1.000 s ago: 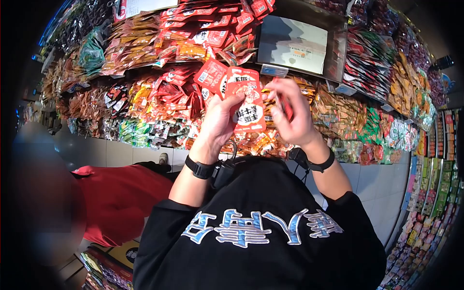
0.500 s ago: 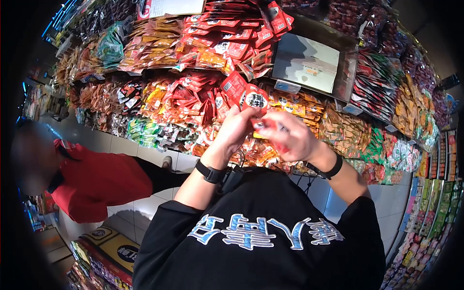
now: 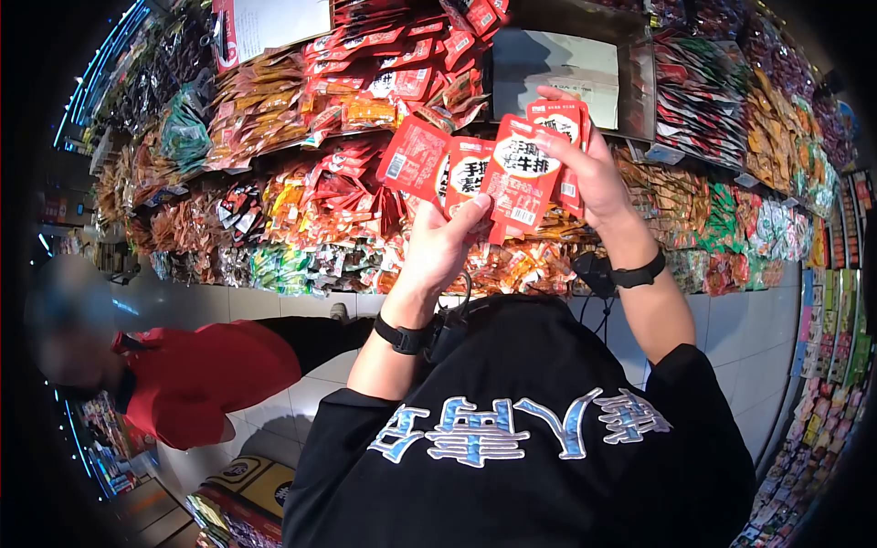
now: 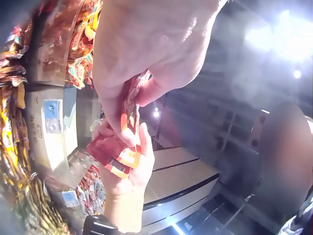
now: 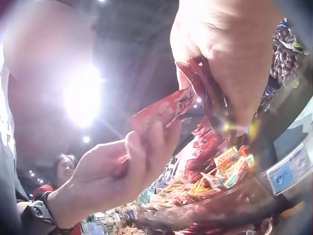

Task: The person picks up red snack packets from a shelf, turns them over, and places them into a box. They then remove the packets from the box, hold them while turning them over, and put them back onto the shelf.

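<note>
My left hand (image 3: pixel 438 248) pinches several red snack packets (image 3: pixel 417 157), fanned out, with the thumb lying over their lower edge. The right hand (image 3: pixel 603 183) grips more red packets of the same kind, its thumb across the face of the front packet (image 3: pixel 523 187). That front packet overlaps the left hand's fan in the head view. In the left wrist view, the left hand (image 4: pixel 156 44) holds a thin bundle edge-on, with red packets (image 4: pixel 115 154) in the other palm. The right wrist view shows folded packets (image 5: pixel 208 85) tucked under the right hand's fingers.
Below the hands spreads a display of loose wrapped snacks (image 3: pixel 301 260). Behind it are stacked red packets (image 3: pixel 402 82) and an open box with a pale panel (image 3: pixel 557 82). A person in a red shirt (image 3: pixel 215 370) stands at the left; shelves (image 3: pixel 827 338) line the right.
A second ago the left hand held the fan while the right hand was to its right; the hands then came together. Now the right hand has moved up and right, its packets spread face-up.
</note>
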The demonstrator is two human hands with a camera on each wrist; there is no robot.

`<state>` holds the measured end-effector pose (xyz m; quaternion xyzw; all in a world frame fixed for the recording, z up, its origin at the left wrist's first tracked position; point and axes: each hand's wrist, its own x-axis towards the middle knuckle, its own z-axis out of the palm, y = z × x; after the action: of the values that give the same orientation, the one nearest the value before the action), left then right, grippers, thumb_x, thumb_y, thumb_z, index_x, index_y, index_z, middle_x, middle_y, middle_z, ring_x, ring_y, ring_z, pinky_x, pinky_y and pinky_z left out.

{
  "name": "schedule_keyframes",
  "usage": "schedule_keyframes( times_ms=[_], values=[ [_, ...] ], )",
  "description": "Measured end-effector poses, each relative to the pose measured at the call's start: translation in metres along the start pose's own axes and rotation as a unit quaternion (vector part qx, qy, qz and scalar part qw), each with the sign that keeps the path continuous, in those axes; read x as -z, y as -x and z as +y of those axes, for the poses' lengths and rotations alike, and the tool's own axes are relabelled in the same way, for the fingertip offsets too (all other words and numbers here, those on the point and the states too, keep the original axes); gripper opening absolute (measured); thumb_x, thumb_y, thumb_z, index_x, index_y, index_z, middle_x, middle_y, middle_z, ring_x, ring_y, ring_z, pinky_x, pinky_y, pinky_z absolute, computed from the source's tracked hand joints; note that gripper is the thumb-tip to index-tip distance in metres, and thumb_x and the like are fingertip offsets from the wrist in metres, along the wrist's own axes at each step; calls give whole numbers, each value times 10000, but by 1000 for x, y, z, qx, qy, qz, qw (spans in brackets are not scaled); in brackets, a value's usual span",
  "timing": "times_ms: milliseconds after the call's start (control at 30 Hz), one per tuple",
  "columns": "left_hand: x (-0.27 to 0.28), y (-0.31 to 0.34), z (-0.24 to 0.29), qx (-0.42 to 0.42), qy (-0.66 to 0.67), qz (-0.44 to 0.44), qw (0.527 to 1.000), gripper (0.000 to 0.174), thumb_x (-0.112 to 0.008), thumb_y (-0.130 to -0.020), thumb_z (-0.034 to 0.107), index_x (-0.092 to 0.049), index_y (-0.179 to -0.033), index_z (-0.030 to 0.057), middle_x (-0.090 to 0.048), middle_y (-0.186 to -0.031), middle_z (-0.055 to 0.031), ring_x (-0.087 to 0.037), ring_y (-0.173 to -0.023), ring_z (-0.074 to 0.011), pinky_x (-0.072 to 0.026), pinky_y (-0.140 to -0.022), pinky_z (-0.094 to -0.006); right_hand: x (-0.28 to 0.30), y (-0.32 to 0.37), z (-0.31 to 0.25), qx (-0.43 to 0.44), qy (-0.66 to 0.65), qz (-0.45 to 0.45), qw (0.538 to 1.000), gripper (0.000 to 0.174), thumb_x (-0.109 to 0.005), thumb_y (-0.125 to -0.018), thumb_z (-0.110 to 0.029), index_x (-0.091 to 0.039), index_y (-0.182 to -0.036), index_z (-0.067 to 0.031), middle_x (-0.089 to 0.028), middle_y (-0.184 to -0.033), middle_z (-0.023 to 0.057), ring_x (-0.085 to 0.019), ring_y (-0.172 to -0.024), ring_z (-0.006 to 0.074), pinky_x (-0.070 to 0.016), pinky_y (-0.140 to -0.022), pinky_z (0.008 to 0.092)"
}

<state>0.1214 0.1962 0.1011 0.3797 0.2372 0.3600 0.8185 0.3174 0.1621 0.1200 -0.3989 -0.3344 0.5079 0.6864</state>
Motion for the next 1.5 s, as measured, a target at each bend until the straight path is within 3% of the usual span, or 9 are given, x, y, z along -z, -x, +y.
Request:
schedule_keyframes(
  times_ms=[367, 567, 733, 967, 1133, 1233, 1300, 1367, 1500],
  values=[
    [-6, 4, -1, -19, 7, -52, 998, 350, -549, -928, 14, -455, -1259, -53, -606, -1159, -159, -651, -999, -247, -598, -819, -405, -21, 11, 14, 11, -82, -14, 997, 586, -570, -827, 42, -409, -1380, -65, -541, -1223, 70, -572, -1113, 172, -489, -953, 320],
    [1, 5, -3, -12, 92, -10, 996, 349, -512, -957, 87, -447, -1279, -32, -599, -1192, -148, -633, -1056, -248, -588, -841, -442, -26, 14, 12, 34, -77, -14, 996, 566, -578, -830, 29, -408, -1360, -77, -605, -1151, 84, -607, -1045, 155, -503, -914, 299],
    [-4, 10, 5, 4, 110, -20, 994, 422, -430, -974, 219, -442, -1301, -47, -576, -1248, -197, -598, -1126, -343, -502, -944, -575, -27, 16, 12, 34, -55, -17, 998, 581, -560, -834, 25, -388, -1380, -74, -547, -1229, 105, -575, -1111, 186, -492, -948, 329],
    [8, 8, 1, -18, 74, -19, 997, 443, -386, -999, 281, -425, -1337, -4, -551, -1282, -220, -605, -1111, -345, -530, -905, -497, -10, 15, 1, 74, -87, -9, 993, 553, -471, -876, 2, -330, -1406, -71, -556, -1231, 232, -589, -1128, 339, -528, -929, 452],
    [9, 5, 5, 14, 151, -82, 985, 515, -309, -1019, 388, -443, -1338, 7, -586, -1238, -226, -631, -1050, -324, -542, -784, -421, -8, 22, 4, 84, -22, 36, 996, 578, -451, -841, 25, -337, -1400, -68, -599, -1051, 199, -645, -939, 275, -563, -827, 397],
    [15, -3, -6, -7, 77, -25, 997, 504, -296, -1035, 364, -465, -1321, -14, -590, -1242, -203, -632, -1061, -298, -543, -854, -399, -14, 25, 21, 75, 6, 72, 995, 604, -498, -814, 66, -355, -1387, -61, -604, -1036, 151, -642, -915, 234, -545, -830, 340],
    [9, 0, -14, 1, 47, 81, 996, 436, -391, -1028, 301, -481, -1311, -18, -582, -1250, -119, -571, -1128, -164, -471, -941, -318, -23, 26, 38, 74, 52, 71, 993, 600, -657, -826, 36, -372, -1347, -46, -568, -1077, 64, -590, -958, 129, -500, -853, 278],
    [8, -5, -27, -22, 36, 84, 996, 399, -425, -1018, 266, -485, -1312, 3, -578, -1234, -78, -538, -1148, -133, -446, -948, -293, -37, 26, 51, 137, 124, 67, 980, 635, -721, -822, -14, -363, -1347, -36, -555, -1098, 46, -555, -1003, 104, -462, -901, 259],
    [-1, 0, -34, -31, -10, 85, 996, 322, -498, -975, 164, -513, -1254, 5, -596, -1149, -49, -546, -1064, -136, -401, -959, -301, -47, 29, 68, 118, 35, 43, 991, 637, -708, -838, -19, -351, -1365, -47, -558, -1134, 53, -551, -1046, 121, -438, -951, 285]
  ],
)
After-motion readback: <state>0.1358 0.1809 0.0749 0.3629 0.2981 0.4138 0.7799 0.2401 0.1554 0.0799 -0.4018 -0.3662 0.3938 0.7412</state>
